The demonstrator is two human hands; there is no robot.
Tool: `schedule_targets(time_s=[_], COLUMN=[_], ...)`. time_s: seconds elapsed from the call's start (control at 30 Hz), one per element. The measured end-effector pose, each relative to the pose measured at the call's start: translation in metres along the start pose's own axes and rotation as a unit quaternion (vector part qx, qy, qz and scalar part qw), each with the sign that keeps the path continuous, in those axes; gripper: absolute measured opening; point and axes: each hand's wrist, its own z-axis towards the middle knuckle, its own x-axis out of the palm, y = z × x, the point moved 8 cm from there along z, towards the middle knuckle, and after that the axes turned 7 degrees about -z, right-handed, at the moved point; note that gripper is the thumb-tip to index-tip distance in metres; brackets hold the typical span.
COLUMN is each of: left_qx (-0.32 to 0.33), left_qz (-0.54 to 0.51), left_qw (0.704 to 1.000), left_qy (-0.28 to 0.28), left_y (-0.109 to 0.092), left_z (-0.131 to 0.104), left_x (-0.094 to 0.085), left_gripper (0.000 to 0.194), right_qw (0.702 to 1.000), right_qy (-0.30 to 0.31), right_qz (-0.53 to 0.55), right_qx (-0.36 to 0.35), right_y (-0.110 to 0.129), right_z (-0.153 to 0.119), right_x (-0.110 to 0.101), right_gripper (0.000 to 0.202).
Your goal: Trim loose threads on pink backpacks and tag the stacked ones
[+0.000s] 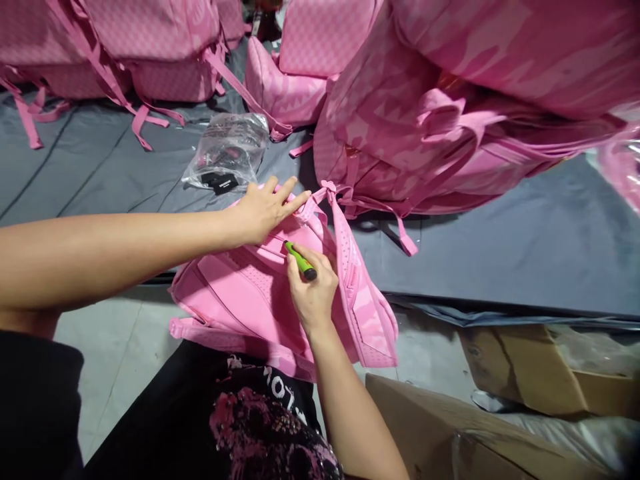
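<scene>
A pink backpack lies half on the grey-covered table and half over its front edge, straps and padded back facing up. My left hand rests flat near its top, fingers spread and pressing on the fabric. In my right hand is a green marker with a black end, held like a pen. Its tip points at the pink fabric just below my left hand; whether it touches I cannot tell. A clear plastic bag with dark contents and a black tag sits just beyond my left hand.
Large pink camouflage backpacks are piled at the right on the grey table cover. More pink checkered backpacks stand along the back left, straps trailing. Below the table edge at right are cardboard boxes with plastic wrapping.
</scene>
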Motion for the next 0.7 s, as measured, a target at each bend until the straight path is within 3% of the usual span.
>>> schedule_targets(time_s=[0.13,0.27,0.43,0.57,0.7], left_qx=[0.023,-0.036,-0.07,-0.073,-0.006], left_qz=[0.007,-0.008,-0.026,-0.01,-0.031], left_qw=[1.0,0.999,0.996,0.997,0.999], left_qy=[0.0,0.013,0.041,0.023,0.02], left_y=[0.002,0.015,0.019,0.022,0.022], left_z=[-0.004,-0.01,-0.013,-0.014,-0.017], left_x=[-0.003,-0.006,-0.004,-0.004,-0.001], left_gripper=[0.095,0.099,0.119,0.105,0.098], right_qw=[1.0,0.999,0.999,0.999,0.999], right_qy=[0.006,0.014,0.019,0.022,0.009], right_qz=[-0.008,-0.021,-0.027,-0.03,-0.031], right_qx=[-0.012,-0.028,-0.025,-0.017,-0.028], right_y=[0.002,0.005,0.005,0.005,0.005], right_z=[-0.001,-0.001,0.0,0.001,0.001], right_x=[-0.005,-0.006,-0.004,-0.003,-0.003], right_gripper=[0.021,0.022,0.022,0.022,0.021])
